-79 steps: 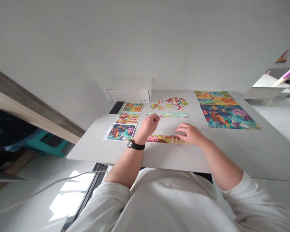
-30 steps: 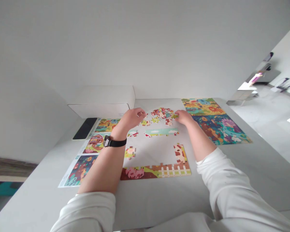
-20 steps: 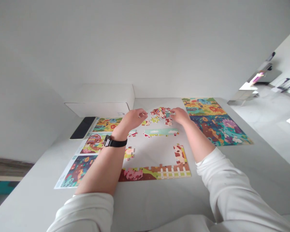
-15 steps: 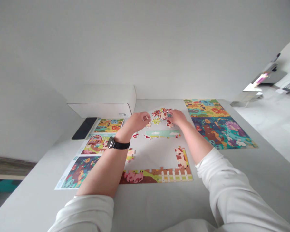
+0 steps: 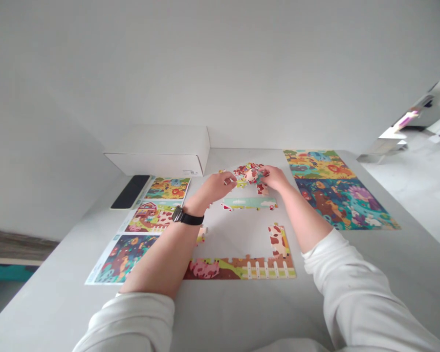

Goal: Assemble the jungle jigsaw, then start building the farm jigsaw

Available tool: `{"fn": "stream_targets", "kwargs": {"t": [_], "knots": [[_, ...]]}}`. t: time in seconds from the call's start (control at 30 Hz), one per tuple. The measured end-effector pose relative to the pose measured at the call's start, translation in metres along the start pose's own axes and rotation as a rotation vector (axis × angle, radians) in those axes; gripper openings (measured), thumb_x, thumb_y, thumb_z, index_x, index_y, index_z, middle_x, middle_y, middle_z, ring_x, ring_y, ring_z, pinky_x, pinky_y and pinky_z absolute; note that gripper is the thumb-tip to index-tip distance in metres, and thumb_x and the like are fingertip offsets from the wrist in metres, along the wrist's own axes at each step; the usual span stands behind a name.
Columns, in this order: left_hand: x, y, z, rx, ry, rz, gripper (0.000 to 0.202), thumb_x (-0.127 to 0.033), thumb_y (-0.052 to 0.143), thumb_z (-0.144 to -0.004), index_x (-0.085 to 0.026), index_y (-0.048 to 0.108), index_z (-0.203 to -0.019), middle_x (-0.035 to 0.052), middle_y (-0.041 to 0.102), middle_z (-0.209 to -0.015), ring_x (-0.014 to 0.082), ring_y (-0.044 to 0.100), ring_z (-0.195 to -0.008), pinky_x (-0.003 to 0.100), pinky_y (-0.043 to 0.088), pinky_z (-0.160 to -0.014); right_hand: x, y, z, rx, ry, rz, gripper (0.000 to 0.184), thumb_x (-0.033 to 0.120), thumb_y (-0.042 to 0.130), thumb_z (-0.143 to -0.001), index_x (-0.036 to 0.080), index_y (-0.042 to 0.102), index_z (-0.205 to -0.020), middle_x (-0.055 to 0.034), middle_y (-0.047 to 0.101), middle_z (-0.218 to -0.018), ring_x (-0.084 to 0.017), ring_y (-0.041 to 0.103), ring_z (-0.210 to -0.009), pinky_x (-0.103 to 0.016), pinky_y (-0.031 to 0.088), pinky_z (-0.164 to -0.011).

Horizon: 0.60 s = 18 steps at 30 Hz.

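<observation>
Loose jigsaw puzzle pieces lie heaped at the back middle of the table. My left hand, a black watch on its wrist, reaches to the heap's left side with fingers bent and a gap between thumb and forefinger. At the heap's right edge my right hand pinches a teal puzzle piece, partly hidden by the fingers. Nearer me, a joined bottom strip shows a pig and a fence and rises at the right into a cow section. A separate sky strip lies behind it.
On the left are a picture sheet with small printed scenes, a black phone and a white box against the wall. Two colourful animal pictures lie at the right. My left forearm covers part of the puzzle's left side.
My left hand has moved slightly right, closer to the heap. My right hand stays at the heap's right side with the teal piece. The whole view has shifted a little.
</observation>
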<state>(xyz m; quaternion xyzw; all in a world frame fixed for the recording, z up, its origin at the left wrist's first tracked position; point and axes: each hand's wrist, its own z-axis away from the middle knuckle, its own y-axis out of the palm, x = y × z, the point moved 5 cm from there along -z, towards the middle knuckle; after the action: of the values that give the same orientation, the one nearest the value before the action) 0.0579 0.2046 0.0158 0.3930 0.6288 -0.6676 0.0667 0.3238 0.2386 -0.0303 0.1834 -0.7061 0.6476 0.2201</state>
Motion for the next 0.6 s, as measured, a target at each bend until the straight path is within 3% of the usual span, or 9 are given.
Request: {"fn": "stream_targets", "kwargs": {"t": [0.17,0.37,0.47,0.6], "knots": [[0.006,0.002,-0.003,-0.006,-0.017,0.082,0.025,-0.036,0.060,-0.095,-0.025,0.079,-0.108,0.0036,0.081,-0.095,0.0191,0.072,-0.082,0.028,0.051,-0.074,-0.004,-0.010,0.000,-0.046,0.039,-0.100,0.038,0.015,0.070,-0.085,0.021,0.079,-0.121,-0.0054,0.082,-0.110,-0.021,0.075,-0.097,-0.030,0.056,-0.088],[0.006,0.008,-0.003,0.008,-0.033,0.101,0.026,-0.037,0.061,-0.095,-0.024,0.079,-0.108,0.0040,0.081,-0.097,0.0193,0.072,-0.085,0.028,0.052,-0.074,0.010,0.006,0.009,0.011,-0.031,0.094,0.034,0.030,0.084,-0.085,0.024,0.079,-0.118,-0.0092,0.081,-0.121,-0.027,0.074,-0.110,-0.037,0.056,-0.099],[0.002,0.009,-0.001,0.008,-0.038,0.102,0.025,-0.035,0.062,-0.094,-0.024,0.079,-0.108,0.0039,0.080,-0.095,0.0194,0.072,-0.085,0.028,0.052,-0.076,0.016,0.009,0.012,-0.025,-0.055,0.114,0.036,0.025,0.084,-0.083,0.025,0.079,-0.119,-0.0094,0.080,-0.125,-0.029,0.073,-0.116,-0.038,0.055,-0.101],[-0.003,0.010,0.001,0.001,-0.002,0.111,0.024,-0.034,0.060,-0.094,-0.024,0.079,-0.105,0.0038,0.079,-0.092,0.0195,0.072,-0.085,0.028,0.053,-0.078,0.011,0.000,0.010,-0.060,0.025,0.024,0.044,0.016,0.079,-0.084,0.025,0.078,-0.127,-0.0082,0.081,-0.121,-0.026,0.075,-0.111,-0.034,0.056,-0.097]]}}
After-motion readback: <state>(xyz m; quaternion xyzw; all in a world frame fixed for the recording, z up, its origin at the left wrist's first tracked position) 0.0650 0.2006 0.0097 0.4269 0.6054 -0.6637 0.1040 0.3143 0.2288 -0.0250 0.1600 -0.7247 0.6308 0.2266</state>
